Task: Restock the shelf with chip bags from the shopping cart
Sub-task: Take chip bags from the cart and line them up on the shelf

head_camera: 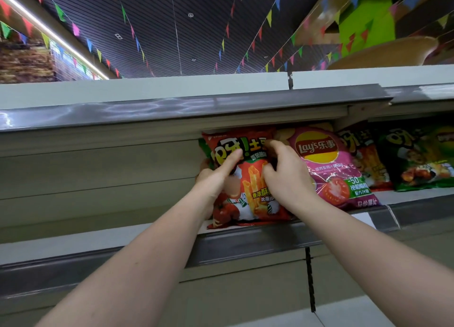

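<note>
Red chip bag [248,179] on shelf [147,238]

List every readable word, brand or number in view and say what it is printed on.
"Lay's 乐事": pink bag.
"-50%": same pink bag, green patch.
"香浓酥": red bag under both hands; its large yellow title is partly covered.
Smaller print, and the bags to the right: too blurred to read.

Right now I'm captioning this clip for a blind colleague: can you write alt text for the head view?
Both hands hold a red chip bag upright on a grey shelf, the left hand at its left edge, the right hand on its front. A pink Lay's bag stands beside it; coloured bunting hangs overhead.
</note>
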`<state>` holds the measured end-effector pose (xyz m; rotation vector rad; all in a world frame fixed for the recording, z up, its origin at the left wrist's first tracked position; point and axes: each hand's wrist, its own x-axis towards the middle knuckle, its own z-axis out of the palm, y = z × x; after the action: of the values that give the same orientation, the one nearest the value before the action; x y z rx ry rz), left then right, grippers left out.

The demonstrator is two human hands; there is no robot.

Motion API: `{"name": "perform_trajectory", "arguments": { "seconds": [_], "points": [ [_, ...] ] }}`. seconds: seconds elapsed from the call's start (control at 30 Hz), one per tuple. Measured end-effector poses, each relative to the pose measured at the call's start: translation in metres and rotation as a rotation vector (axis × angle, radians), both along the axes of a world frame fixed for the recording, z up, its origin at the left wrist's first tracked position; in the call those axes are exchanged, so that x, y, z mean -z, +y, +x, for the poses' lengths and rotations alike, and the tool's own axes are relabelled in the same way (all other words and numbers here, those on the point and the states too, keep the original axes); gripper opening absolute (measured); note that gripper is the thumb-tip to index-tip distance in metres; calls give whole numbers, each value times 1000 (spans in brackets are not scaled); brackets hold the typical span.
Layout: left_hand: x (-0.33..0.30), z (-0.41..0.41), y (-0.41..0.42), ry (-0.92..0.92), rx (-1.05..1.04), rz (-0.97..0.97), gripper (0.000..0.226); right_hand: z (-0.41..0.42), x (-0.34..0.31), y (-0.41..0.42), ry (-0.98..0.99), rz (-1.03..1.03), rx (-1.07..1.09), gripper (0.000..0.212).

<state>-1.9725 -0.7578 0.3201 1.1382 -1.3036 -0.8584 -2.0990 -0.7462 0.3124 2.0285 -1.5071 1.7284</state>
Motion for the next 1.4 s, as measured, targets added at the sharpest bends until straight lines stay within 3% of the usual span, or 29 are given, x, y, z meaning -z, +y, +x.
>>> {"name": "perform_trajectory", "arguments": {
  "seconds": [0.1, 0.47, 0.83, 1.17, 1.4],
  "points": [
    [1, 11, 1, 35, -41, -45, 83, 6, -3, 7, 10, -37, -40, 46],
    [14, 91, 49, -151, -481, -310, 40, 69, 6, 37, 101, -79, -372, 30],
    [29, 216, 119, -150, -742, -270, 16, 193, 14, 65, 142, 65, -675, 30],
    [34, 371, 204, -194, -984, -235, 25, 369, 16, 115, 187, 91, -949, 31],
    [48, 485, 278, -178, -1178, -149, 11, 497, 27, 166, 210, 112, -1138, 30]
  ]
}}
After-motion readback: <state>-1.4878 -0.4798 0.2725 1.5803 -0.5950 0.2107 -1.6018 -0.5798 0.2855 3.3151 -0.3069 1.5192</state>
